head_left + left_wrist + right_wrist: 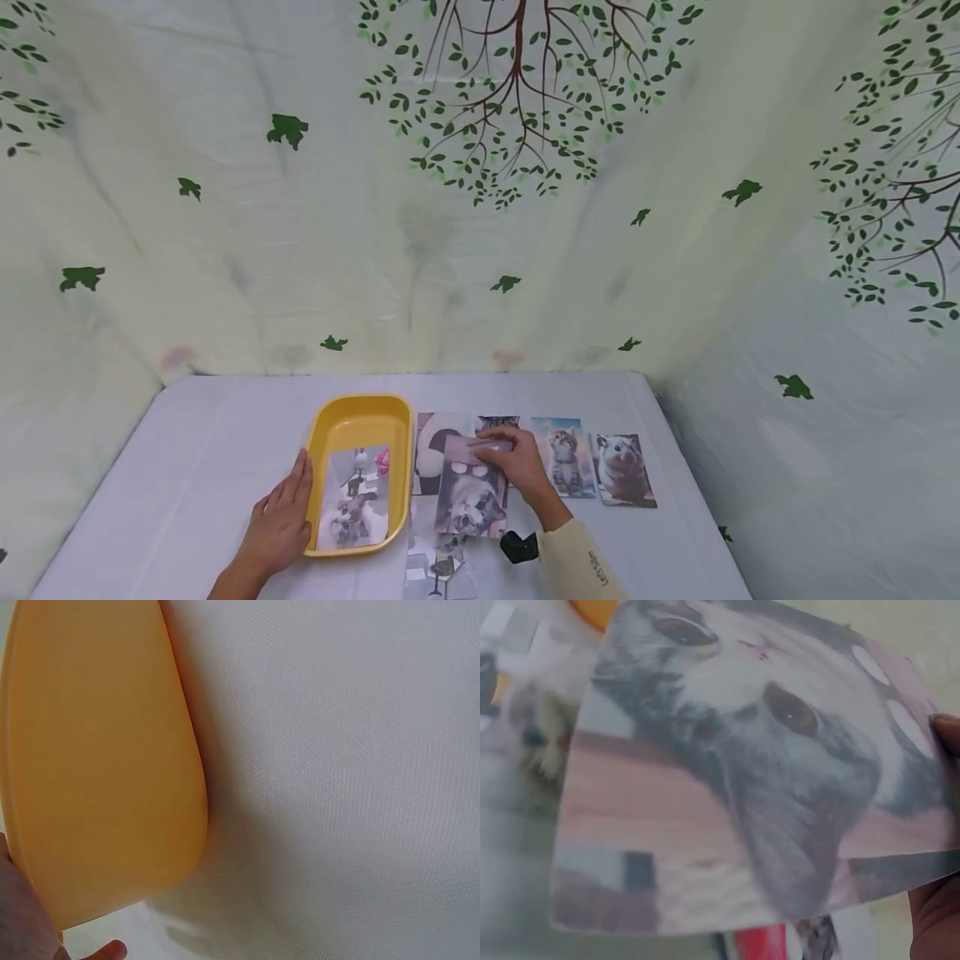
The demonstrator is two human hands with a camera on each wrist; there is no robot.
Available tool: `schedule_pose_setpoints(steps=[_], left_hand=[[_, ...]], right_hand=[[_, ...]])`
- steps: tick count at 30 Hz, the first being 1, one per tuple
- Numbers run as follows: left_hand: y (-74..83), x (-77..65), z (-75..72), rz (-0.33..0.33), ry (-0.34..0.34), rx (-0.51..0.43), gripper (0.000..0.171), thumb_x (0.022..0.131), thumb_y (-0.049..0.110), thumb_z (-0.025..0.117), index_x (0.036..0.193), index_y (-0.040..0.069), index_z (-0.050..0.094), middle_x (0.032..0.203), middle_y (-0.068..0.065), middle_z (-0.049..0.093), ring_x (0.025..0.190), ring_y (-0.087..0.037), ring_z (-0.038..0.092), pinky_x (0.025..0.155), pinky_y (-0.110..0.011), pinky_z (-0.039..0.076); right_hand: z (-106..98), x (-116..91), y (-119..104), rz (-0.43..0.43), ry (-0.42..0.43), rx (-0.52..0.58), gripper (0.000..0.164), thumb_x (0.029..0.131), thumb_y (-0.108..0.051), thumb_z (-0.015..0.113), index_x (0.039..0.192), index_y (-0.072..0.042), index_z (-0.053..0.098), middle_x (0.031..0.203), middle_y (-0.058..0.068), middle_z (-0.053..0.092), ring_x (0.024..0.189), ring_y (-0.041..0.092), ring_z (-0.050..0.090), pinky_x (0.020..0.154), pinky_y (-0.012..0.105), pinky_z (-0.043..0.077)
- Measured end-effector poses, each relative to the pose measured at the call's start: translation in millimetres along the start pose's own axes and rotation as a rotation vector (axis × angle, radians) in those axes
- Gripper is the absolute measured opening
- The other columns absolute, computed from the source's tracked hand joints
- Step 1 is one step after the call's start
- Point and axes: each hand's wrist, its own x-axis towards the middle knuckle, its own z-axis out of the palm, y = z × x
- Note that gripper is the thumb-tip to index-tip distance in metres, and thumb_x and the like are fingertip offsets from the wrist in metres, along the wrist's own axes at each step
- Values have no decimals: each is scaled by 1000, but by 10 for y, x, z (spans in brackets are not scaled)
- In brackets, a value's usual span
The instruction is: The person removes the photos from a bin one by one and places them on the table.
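My right hand (525, 462) pinches the upper edge of a cat photo card (472, 504) and holds it above the other cards. In the right wrist view this card (780, 765) shows a grey-and-white cat upside down, with a thumb on its face and fingers behind. My left hand (276, 525) rests with straight fingers along the left side of a yellow tray (360, 414). In the left wrist view the hand (26, 919) is at the tray's outer wall (105, 765), mostly cut off. One photo card (356, 500) lies inside the tray.
Right of the tray lie more photo cards: a partly covered one (429, 450), a kitten card (564, 458) and a hamster card (626, 471). Another card (441, 575) is near the front edge. A white cloth (210, 467) covers the table, and a leaf-printed curtain (450, 250) hangs behind.
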Motion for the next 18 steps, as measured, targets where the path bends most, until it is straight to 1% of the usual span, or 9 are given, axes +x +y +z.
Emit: schedule_pose_setpoints(steps=[4, 8, 11, 13, 15, 18], left_hand=[[-3, -8, 16, 9, 26, 4, 82, 81, 4, 53, 150, -9, 9, 160, -18, 5, 124, -48, 37, 92, -69, 33], [-7, -7, 28, 17, 46, 14, 83, 81, 4, 53, 150, -9, 8, 160, -18, 6, 122, -47, 39, 91, -68, 34], [-4, -5, 26, 20, 43, 15, 84, 81, 3, 53, 150, -8, 7, 160, -17, 4, 122, -48, 39, 91, -69, 34], [-2, -1, 22, 19, 37, 15, 84, 81, 4, 53, 150, -8, 7, 160, -17, 3, 122, -48, 39, 91, -69, 34], [5, 1, 13, 18, 32, 13, 83, 81, 4, 53, 150, -8, 8, 160, -17, 2, 122, -48, 39, 91, -69, 34], [12, 4, 3, 17, 29, 9, 81, 81, 4, 53, 149, -9, 11, 160, -18, 3, 122, -48, 39, 91, -69, 34]], right_hand=[[-190, -119, 160, 27, 35, -64, 23, 83, -6, 72, 103, 6, 70, 108, 17, 66, 98, 20, 61, 76, 26, 52], [-350, -207, 446, 75, 66, -108, 22, 83, -7, 73, 101, 4, 71, 109, 17, 67, 102, 23, 59, 77, 25, 51], [-438, -265, 666, 120, 63, -120, 24, 82, -9, 75, 102, 3, 72, 110, 17, 67, 105, 26, 58, 78, 25, 51], [-474, -303, 771, 135, 56, -140, 25, 81, -12, 76, 101, 2, 73, 109, 16, 68, 106, 27, 58, 80, 25, 50], [-493, -334, 847, 132, 40, -160, 25, 80, -13, 77, 100, 1, 73, 107, 16, 69, 106, 28, 58, 80, 25, 50], [-493, -368, 947, 119, 18, -202, 22, 79, -14, 78, 97, -1, 74, 102, 12, 70, 103, 26, 60, 80, 26, 49]])
